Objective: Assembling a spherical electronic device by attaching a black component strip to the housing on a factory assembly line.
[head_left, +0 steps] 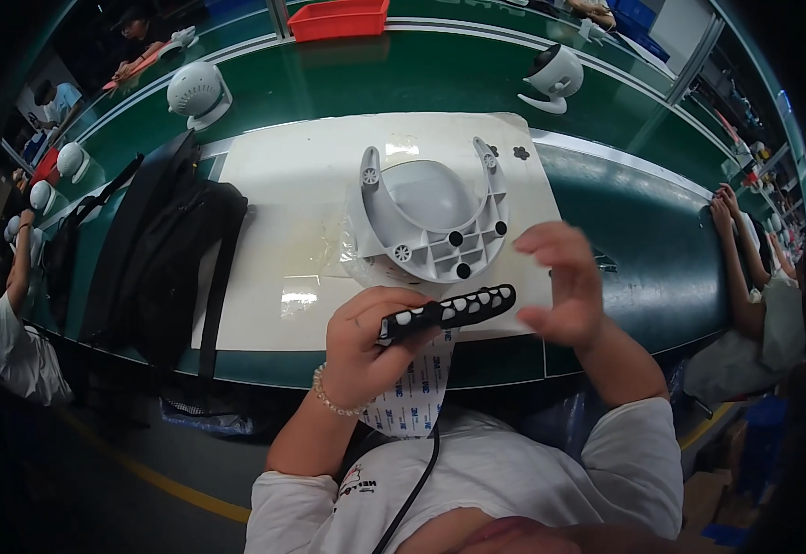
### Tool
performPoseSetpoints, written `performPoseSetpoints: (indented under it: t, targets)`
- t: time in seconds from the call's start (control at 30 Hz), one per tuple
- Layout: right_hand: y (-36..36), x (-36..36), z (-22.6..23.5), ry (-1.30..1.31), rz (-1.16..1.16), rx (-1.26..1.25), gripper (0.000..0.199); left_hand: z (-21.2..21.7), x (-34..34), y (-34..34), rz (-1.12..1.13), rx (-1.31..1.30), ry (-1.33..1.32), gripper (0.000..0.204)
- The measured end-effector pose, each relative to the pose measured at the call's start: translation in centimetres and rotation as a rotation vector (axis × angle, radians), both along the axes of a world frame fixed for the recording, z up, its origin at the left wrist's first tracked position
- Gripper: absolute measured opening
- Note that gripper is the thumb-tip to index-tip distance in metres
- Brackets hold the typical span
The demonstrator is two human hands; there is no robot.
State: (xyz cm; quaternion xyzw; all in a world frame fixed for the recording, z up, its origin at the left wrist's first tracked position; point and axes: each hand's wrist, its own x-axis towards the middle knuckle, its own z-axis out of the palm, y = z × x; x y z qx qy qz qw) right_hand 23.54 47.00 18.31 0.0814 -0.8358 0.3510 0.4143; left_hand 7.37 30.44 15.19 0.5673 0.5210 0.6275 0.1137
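Observation:
My left hand [366, 337] grips a folded sheet of black adhesive pads [477, 305]. White oval gaps show along its black side, and its white backing with blue print hangs below the hand. My right hand [565, 282] is raised to the right of the sheet, thumb and fingers apart, with nothing visible between them; it is slightly blurred. Just beyond both hands a white plastic stand [429, 251] lies underside up, its two curved arms pointing away from me. Several black round pads sit on its ribbed underside, and a smooth rounded white part [433, 194] shows between the arms.
A cream work mat [278, 212] lies under the stand. A black bag [158, 258] rests at its left. White round-headed devices [198, 94] stand on the green conveyor beyond, below a red bin [338, 18]. Two dark flower-shaped pieces lie at the mat's far right. Other people work on both sides.

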Motion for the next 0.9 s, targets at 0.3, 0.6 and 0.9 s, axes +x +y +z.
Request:
performPoseSetpoints:
  t: [0.3, 0.6, 0.9]
  targets:
    - [-2.9, -0.4, 2.3, -0.231, -0.074, 0.073, 0.03, -0.6, 0.2, 0.1, 0.002, 0.036, 0.002, 0.026]
    - [-4.0, -1.7, 4.7, -0.418, -0.032, 0.24, 0.019, -0.3, 0.1, 0.5, 0.054, 0.157, 0.358, 0.031]
    - [-5.1, -0.8, 3.7, -0.124, -0.165, 0.388, 0.021, -0.5, -0.2, 0.3, 0.043, 0.142, 0.31, 0.027]
